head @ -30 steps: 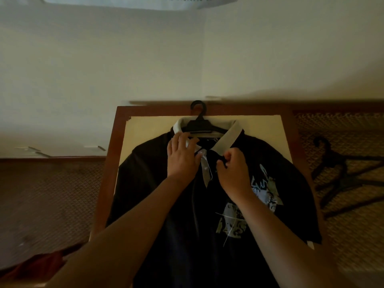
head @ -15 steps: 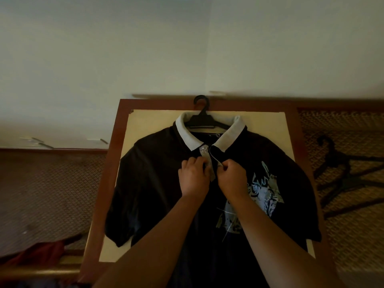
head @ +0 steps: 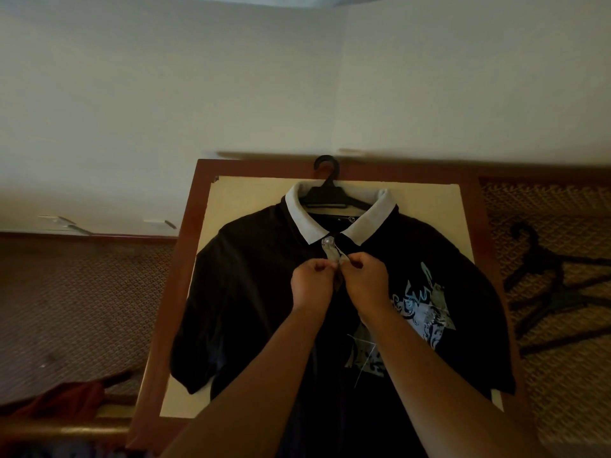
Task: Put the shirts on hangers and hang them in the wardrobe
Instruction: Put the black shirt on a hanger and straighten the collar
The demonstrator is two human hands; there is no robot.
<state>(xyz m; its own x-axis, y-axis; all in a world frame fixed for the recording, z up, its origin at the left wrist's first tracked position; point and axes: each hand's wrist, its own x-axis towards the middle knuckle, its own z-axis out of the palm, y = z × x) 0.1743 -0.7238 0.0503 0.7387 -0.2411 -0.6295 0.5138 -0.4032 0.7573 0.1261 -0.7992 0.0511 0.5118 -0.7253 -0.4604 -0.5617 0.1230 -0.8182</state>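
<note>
A black polo shirt point(head: 251, 292) with a white collar and a pale print on its right chest lies flat on a small table point(head: 231, 196). A black hanger point(head: 327, 190) sits inside the collar, its hook sticking out past the neck. My left hand point(head: 312, 282) and my right hand point(head: 365, 279) meet at the button placket just below the collar. Each pinches one edge of the placket, fingers curled. The lower placket is hidden under my hands.
Several spare black hangers point(head: 549, 292) lie on the woven surface to the right. A red garment point(head: 69, 396) is bunched at the lower left. The table's wooden frame point(head: 165, 309) edges the pale top, with the wall right behind it.
My left hand came down from the collar to the placket beside my right hand, and both slid a little lower. The collar now lies flat on both sides.
</note>
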